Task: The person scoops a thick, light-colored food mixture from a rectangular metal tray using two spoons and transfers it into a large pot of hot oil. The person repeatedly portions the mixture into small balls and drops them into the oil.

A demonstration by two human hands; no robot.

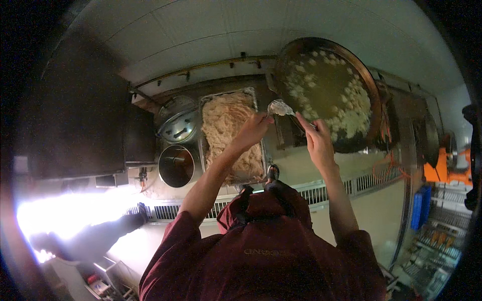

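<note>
My right hand (320, 143) grips the handle of a metal spoon (290, 112), index finger stretched along it. A lump of pale paste (279, 107) sits at the spoon's bowl. My left hand (253, 131) is closed beside the bowl, its fingertips at a thin metal edge; whether it grips a second tool is unclear. Under my left forearm lies a rectangular metal tray (203, 143) filled with pale brown paste (226, 124). To the right stands a large round wok (371, 81) of yellowish liquid (327, 88), with many pale lumps (356, 109) floating mostly around its sides.
Left of the tray are a shiny metal lid or bowl (180, 129) and a deep metal pot (176, 165). A pipe with valves (188, 75) runs along the wall. A floor drain grate (316, 195) crosses near my feet. Another person (94, 233) is at lower left.
</note>
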